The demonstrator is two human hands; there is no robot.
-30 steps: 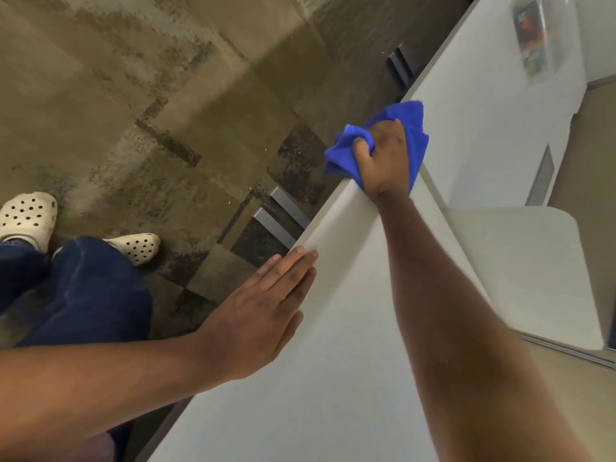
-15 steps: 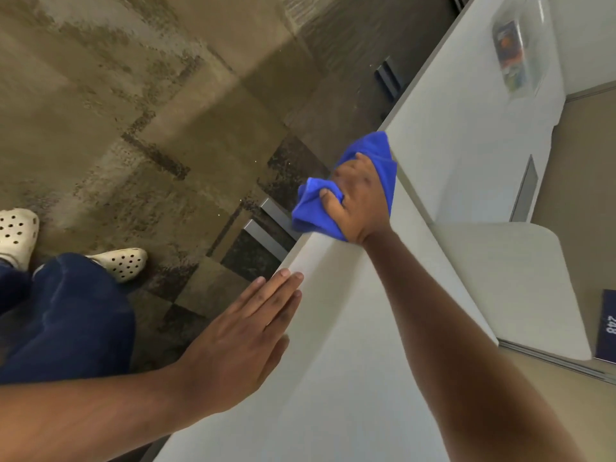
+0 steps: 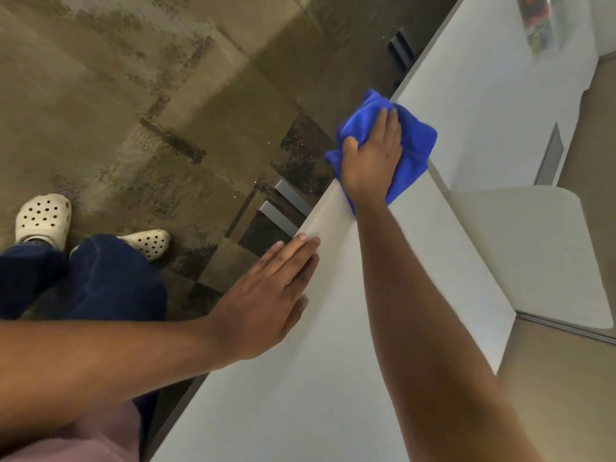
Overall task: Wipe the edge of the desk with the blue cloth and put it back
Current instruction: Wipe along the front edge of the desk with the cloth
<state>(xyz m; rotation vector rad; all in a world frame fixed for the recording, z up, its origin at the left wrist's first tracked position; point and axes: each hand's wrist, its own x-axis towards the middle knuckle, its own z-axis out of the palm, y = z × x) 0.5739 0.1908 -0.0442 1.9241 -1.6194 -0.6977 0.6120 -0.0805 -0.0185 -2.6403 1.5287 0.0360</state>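
A bunched blue cloth point(image 3: 415, 146) lies over the outer edge of the white desk point(image 3: 333, 345), partly hanging past it. My right hand point(image 3: 375, 155) presses down on the cloth, thumb hooked around its left fold, and covers its middle. My left hand point(image 3: 266, 291) rests flat and open on the desk edge nearer to me, fingers straight and together, holding nothing.
Beyond the seam a second white desk point(image 3: 483, 95) continues, with a clear plastic sleeve point(image 3: 538, 21) at its far end. A pale curved panel point(image 3: 533, 248) sits at right. Grey metal desk legs point(image 3: 283, 208) stand below the edge, and my feet in cream clogs point(image 3: 45, 218) are on the patterned carpet.
My right hand slid the cloth along the desk edge toward me, then back away to the seam between the desks. My left hand stayed flat on the edge.
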